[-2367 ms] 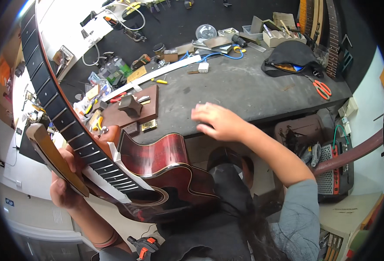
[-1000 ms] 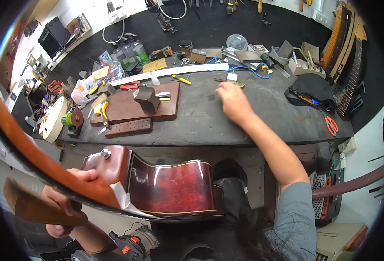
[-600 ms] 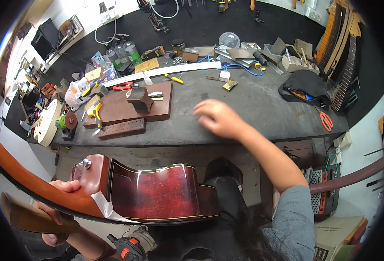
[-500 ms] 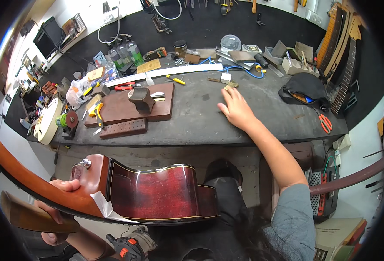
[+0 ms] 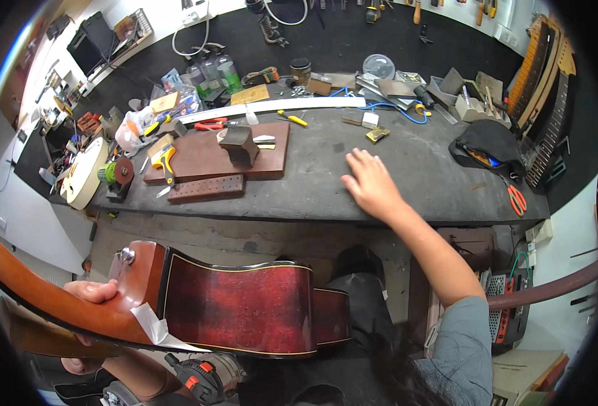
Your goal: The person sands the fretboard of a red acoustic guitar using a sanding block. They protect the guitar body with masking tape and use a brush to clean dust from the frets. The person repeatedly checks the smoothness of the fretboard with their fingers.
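Observation:
A dark red acoustic guitar (image 5: 245, 308) lies on its side across my lap, its brown neck pointing left. My left hand (image 5: 92, 292) is closed around the neck near the heel, where a metal strap button (image 5: 128, 256) sticks out. White tape (image 5: 151, 326) hangs partly loose by the neck joint. Below the neck, a brown curved piece (image 5: 48, 331) lies by my left fingers; I cannot tell whether they grip it. Over the dark workbench (image 5: 326, 189), my right hand (image 5: 373, 181) is open, palm down and holding nothing. A small yellowish block (image 5: 378, 134) lies just beyond its fingertips.
A brown board (image 5: 197, 155) bears a dark block (image 5: 239, 147); a drilled strip (image 5: 206, 188) and yellow-handled tool (image 5: 164, 162) lie beside it. A black pouch (image 5: 490, 145) and red-handled pliers (image 5: 517, 200) sit right. Guitar necks (image 5: 549, 122) lean at the far right.
My right hand has drawn back toward me, away from the yellowish block, which now shows fully. The view has shifted slightly left. My left hand still holds the guitar neck.

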{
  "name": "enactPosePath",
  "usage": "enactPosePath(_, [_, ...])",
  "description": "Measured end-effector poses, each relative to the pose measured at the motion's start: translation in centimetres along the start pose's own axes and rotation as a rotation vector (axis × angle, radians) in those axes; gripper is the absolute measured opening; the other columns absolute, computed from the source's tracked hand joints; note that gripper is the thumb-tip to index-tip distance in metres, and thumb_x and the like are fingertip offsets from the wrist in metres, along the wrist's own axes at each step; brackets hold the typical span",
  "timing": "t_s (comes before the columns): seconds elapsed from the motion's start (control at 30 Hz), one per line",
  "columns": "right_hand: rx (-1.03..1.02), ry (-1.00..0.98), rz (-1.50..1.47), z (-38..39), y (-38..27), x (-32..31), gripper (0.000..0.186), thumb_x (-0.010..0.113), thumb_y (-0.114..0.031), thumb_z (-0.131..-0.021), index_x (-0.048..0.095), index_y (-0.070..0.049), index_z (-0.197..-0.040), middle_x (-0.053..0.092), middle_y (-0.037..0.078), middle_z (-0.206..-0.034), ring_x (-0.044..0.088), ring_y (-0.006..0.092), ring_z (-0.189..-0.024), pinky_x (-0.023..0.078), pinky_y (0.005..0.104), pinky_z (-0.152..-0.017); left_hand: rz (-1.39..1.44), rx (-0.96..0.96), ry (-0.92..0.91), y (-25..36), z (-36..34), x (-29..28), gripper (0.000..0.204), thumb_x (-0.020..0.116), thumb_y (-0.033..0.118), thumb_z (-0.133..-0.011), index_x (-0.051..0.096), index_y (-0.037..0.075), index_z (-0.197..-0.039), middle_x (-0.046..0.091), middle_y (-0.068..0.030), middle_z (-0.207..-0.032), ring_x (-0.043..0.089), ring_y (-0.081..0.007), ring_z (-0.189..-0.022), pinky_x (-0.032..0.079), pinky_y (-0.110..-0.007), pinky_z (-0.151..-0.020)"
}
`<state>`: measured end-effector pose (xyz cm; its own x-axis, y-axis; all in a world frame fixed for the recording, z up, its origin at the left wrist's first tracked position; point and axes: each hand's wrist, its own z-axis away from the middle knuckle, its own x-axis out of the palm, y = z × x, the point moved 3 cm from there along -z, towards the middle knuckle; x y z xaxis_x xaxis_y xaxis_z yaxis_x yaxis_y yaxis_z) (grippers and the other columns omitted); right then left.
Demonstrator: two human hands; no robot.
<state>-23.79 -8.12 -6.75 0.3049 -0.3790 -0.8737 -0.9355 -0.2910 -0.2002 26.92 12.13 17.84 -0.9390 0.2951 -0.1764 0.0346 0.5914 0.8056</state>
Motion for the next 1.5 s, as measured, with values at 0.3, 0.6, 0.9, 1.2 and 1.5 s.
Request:
enactPosePath(0.3, [-0.464,-0.159,-0.610,-4.6,-16.8,2.9,0.046,0.073,-0.025,-0.104,0.067,-0.006,-0.145,0.062,0.020,-0.154,0.060,0.0423,-0.137,0.045,0.0532,-0.122,-0.074,-0.002,0.058,1.3,1.8,-0.7,0.046,0.067,0.044,-0.102,0.062,0.005,-0.126,0.070,-0.0251,-0.122,0.066,-0.0278,-0.095,0.046,-0.034,-0.080])
enactPosePath(0.6, [-0.760,-0.270,-0.893,-1.6,-23.8,3.1,0.041,0.076,-0.010,-0.095,0.069,-0.007,-0.135,0.061,0.021,-0.151,0.059,0.0407,-0.141,0.050,0.0507,-0.118,-0.193,0.003,0.133,2.2,4.6,-2.9,0.044,0.064,0.037,-0.107,0.062,0.004,-0.135,0.075,-0.0201,-0.117,0.067,-0.0218,-0.080,0.047,-0.028,-0.065])
enactPosePath(0.9, [-0.936,-0.236,-0.688,-0.4,-23.7,3.9,0.037,0.079,-0.018,-0.094,0.074,-0.004,-0.127,0.071,0.017,-0.141,0.062,0.0358,-0.143,0.044,0.0533,-0.125,-0.349,0.032,0.163,1.5,6.6,-5.8,0.043,0.061,0.031,-0.111,0.063,0.003,-0.143,0.079,-0.0151,-0.112,0.069,-0.0157,-0.066,0.048,-0.022,-0.049])
enactPosePath(1.2, [-0.546,0.001,-0.070,-11.4,-26.8,8.4,0.044,0.079,-0.033,-0.095,0.070,-0.001,-0.124,0.066,0.014,-0.125,0.061,0.0292,-0.122,0.050,0.0429,-0.101,-0.046,0.021,0.114,1.9,5.4,-4.2,0.055,0.070,0.037,-0.106,0.056,-0.002,-0.142,0.072,-0.0200,-0.126,0.066,-0.0260,-0.101,0.048,-0.032,-0.088])
enactPosePath(1.5, [-0.457,-0.009,0.062,-14.6,-29.8,10.7,0.051,0.082,-0.046,-0.092,0.072,0.000,-0.111,0.065,0.014,-0.112,0.062,0.0316,-0.114,0.052,0.0417,-0.096,0.096,-0.117,0.162,3.5,5.3,-4.5,0.076,0.085,0.044,-0.094,0.052,-0.008,-0.138,0.064,-0.0219,-0.137,0.064,-0.0342,-0.138,0.048,-0.041,-0.124])
